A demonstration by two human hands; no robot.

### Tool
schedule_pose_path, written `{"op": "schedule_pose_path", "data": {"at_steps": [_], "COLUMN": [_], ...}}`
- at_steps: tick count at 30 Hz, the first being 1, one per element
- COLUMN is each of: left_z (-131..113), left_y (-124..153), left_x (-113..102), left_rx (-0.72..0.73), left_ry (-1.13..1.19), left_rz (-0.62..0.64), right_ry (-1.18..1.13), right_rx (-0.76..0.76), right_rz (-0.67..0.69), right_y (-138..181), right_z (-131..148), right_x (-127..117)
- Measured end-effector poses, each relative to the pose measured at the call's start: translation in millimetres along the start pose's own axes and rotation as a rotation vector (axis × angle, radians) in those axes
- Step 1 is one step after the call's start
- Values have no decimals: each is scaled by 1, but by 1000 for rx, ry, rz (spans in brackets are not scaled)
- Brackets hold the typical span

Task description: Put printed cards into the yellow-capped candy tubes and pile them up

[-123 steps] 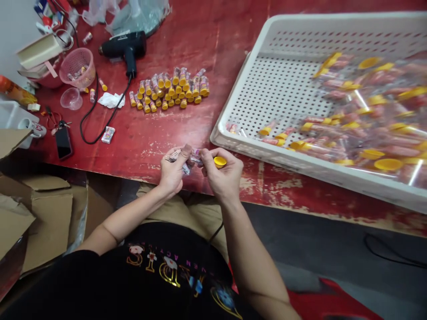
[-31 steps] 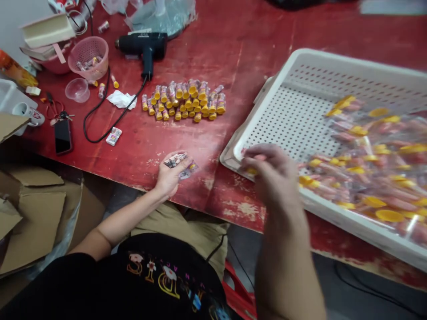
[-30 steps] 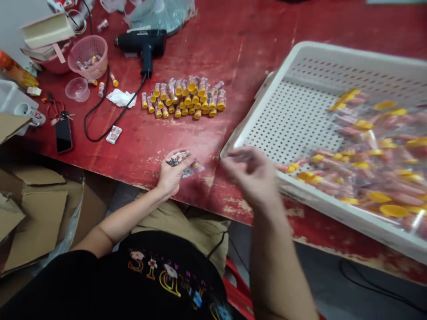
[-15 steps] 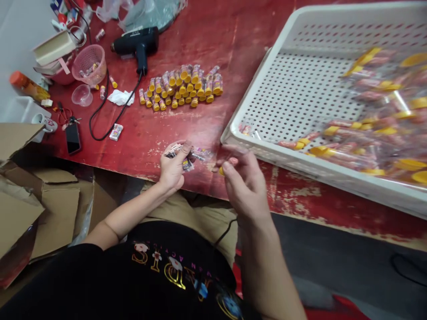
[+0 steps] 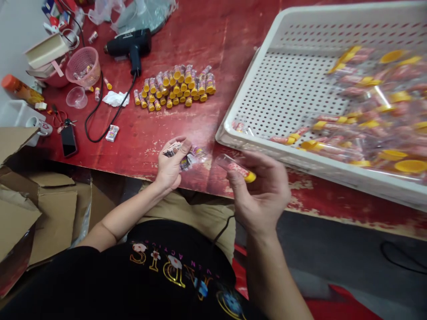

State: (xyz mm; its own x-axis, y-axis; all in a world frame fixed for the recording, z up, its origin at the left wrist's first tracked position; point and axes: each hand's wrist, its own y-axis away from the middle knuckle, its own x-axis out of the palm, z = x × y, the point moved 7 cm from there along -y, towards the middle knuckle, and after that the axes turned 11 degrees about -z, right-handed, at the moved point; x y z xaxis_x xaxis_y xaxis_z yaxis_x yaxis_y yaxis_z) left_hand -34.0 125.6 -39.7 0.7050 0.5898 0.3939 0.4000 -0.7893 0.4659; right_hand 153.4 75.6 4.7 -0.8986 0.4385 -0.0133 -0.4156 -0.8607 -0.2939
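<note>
My right hand is curled around a clear plastic tube with a yellow cap, held just in front of the near edge of the red table. My left hand rests at that edge, pinching a small stack of printed labels between thumb and fingers. To the right lies a white perforated tray holding several more yellow-capped tubes. A cluster of small labelled tubes with yellow caps lies farther back on the table.
A black heat gun with its cord lies behind the cluster. At the far left are a pink basket, a clear cup, a phone, keys and a white mug. Cardboard boxes sit on the floor at left.
My right hand reached into the white tray, took a yellow-capped tube and drew it back toward my left hand. My left hand stayed at the table edge with the labels.
</note>
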Motion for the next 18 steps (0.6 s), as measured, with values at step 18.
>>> {"op": "schedule_pose_path", "data": {"at_steps": [18], "left_z": [-4], "left_y": [4], "left_x": [-2], "left_rx": [284], "left_ry": [-154], "left_rz": [89], "right_ry": [-246], "right_rx": [614], "right_rz": [127], "right_y": [22], "right_z": [-43], "right_x": [26]}}
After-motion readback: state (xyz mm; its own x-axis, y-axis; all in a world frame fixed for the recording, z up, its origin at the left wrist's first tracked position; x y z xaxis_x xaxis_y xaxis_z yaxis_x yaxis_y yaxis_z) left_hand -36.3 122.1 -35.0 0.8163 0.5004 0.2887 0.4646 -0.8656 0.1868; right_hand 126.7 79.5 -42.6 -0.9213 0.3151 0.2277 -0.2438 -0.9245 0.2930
